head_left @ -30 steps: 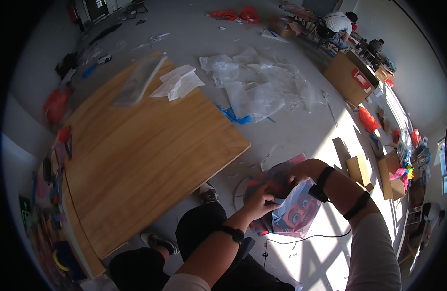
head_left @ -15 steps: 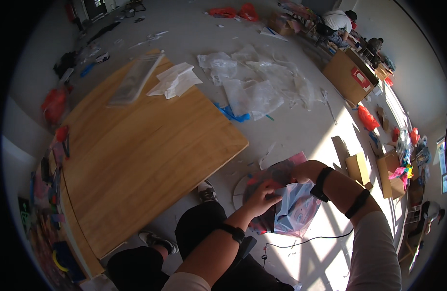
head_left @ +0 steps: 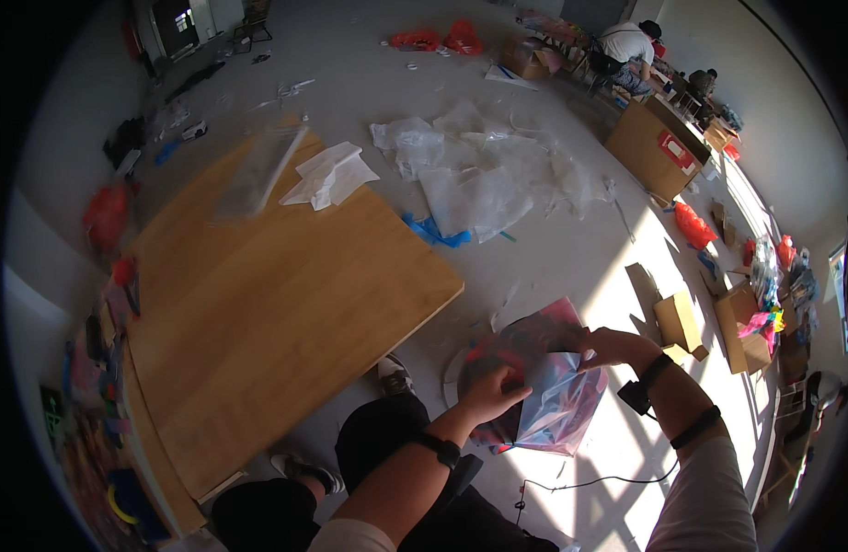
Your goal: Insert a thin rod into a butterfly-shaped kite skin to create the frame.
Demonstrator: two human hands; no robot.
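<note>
In front of my knees, printed translucent plastic bags (head_left: 560, 405) in red, pink and blue lie on a round, pale-rimmed support (head_left: 452, 375), mostly covered. My left hand (head_left: 494, 396) rests at the left of the pale bluish part, its thumb and curled fingers closed on the plastic. Farther right, my right hand (head_left: 619, 348) pinches the upper right edge of the bag between thumb and fingers. A dark opening or fold shows between the two hands. Black straps circle both wrists, and a small black device (head_left: 635, 397) hangs at my right wrist.
To the left stands a wooden tabletop (head_left: 286, 304) with crumpled white paper (head_left: 330, 177) and a clear plastic sleeve (head_left: 263, 170). Clear sheeting (head_left: 488, 170) covers floor beyond. Cardboard boxes (head_left: 658, 147) line the right. A black cable (head_left: 608, 478) trails nearby. People sit at the far right.
My right hand has moved right and slightly down, drawing the bag's edge with it. My left fingers have closed in on the plastic. The whole view has shifted slightly.
</note>
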